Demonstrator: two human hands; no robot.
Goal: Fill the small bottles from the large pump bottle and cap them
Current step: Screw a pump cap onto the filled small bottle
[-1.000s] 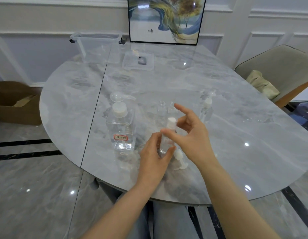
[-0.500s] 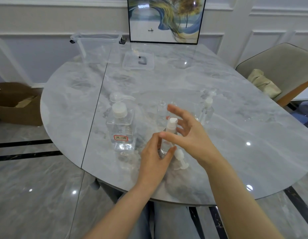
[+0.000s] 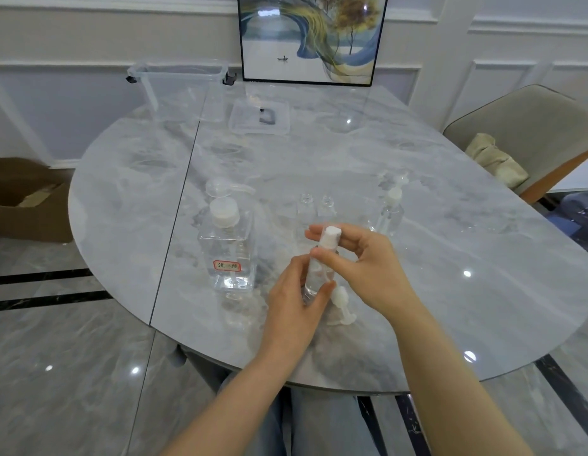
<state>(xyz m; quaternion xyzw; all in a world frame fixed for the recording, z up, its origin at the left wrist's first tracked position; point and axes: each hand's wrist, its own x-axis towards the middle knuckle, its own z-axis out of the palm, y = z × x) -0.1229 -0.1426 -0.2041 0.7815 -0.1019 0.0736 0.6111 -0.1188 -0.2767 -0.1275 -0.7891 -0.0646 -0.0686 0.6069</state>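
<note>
A: What is each hand doing at the near edge of the marble table (image 3: 450, 258)?

B: The left hand (image 3: 294, 311) has fingers and thumb curled round the body of a small bottle (image 3: 319, 274), which stands upright near the table's front edge. The right hand (image 3: 368, 268) pinches the white cap (image 3: 330, 236) on its neck between thumb and fingertips.

A: Why split it that way?

B: My guess is the lower hand keeps the clear body from spinning while the upper one twists the cap home. It looks like the capping step (though how far the thread has gone I cannot tell).

A: And the source bottle?

B: The large pump bottle (image 3: 228, 245) sits just left of the hands, nozzle pointing right, so a small bottle can be set under it without a long reach. It has a red-edged label low on its front.

A: What is left to do?

B: Two open small bottles (image 3: 315, 209) wait uncapped behind the hands, standing close together. A loose pump cap (image 3: 342, 304) lies on the table just beside the held bottle, likely meant for one of them. A capped bottle (image 3: 389, 212) stands apart to the right, probably set aside as finished.

A: Any risk?

B: Clear smooth plastic may slip if gripped loosely, and over-tightening could tip it
</note>
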